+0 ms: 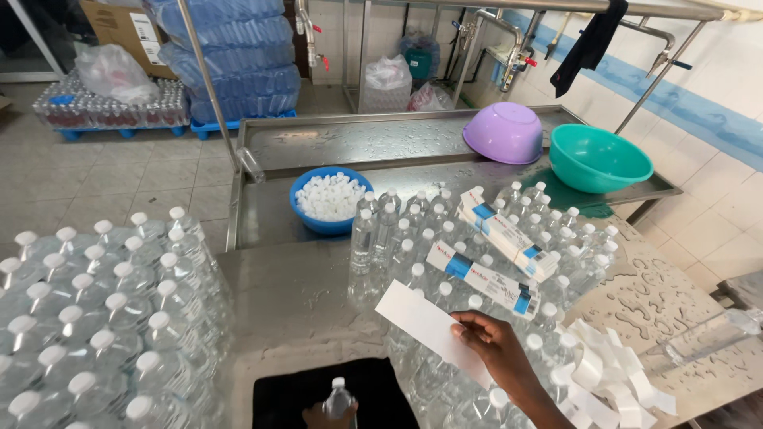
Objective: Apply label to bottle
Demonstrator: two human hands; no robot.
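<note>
Our right hand (pixel 497 345) pinches a blank white label strip (pixel 433 330) above the packed clear bottles (pixel 445 238) on the steel table (pixel 294 294); down at the bottom edge, our left hand (pixel 324 415) grips a single capped bottle (pixel 338 400) over the dark opening, label stacks (pixel 497 258) lying across the bottle caps

Right hand (pixel 497 342) pinching a blank white label strip (pixel 433 330) above a crowd of capped clear water bottles (pixel 445 238) on the steel table (pixel 302 294). Left hand (pixel 322 415) low at the frame's bottom edge, wrapped around a small bottle (pixel 338 399) over a dark opening. Two stacks of blue-and-white labels (pixel 501 238) lying across the bottle tops — a loose heap of white strips (pixel 612 377) just beside the right wrist. Behind: blue bowl of white caps (pixel 327 199), purple bowl (pixel 504 132) upside down, teal bowl (pixel 598 157) upright. More capped bottles (pixel 103 318) packed at left.
</note>
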